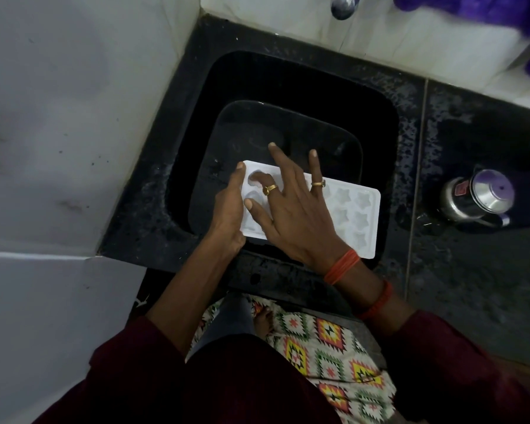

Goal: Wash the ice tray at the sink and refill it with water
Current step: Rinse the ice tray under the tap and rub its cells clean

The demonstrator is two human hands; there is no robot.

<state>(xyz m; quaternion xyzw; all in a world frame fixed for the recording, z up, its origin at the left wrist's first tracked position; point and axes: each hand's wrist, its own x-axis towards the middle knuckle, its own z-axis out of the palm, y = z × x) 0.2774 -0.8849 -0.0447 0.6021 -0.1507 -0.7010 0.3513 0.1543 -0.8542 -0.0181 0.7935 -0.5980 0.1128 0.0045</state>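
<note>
A white ice tray (354,214) with star and heart moulds lies level over the black sink (377,123), above a dark square basin. My left hand (227,212) grips the tray's left end, thumb along the edge. My right hand (291,209) is spread over the tray's left half; one finger dips into a heart mould, the other fingers are straight. The hand hides the moulds beneath it. A steel tap (343,6) sticks out at the top, and no water stream is visible.
A wet black stone counter (471,270) surrounds the sink. A steel flask with a purple lid (478,197) lies on it to the right. A white wall (58,117) closes the left side. Purple cloth (502,13) hangs at the top right.
</note>
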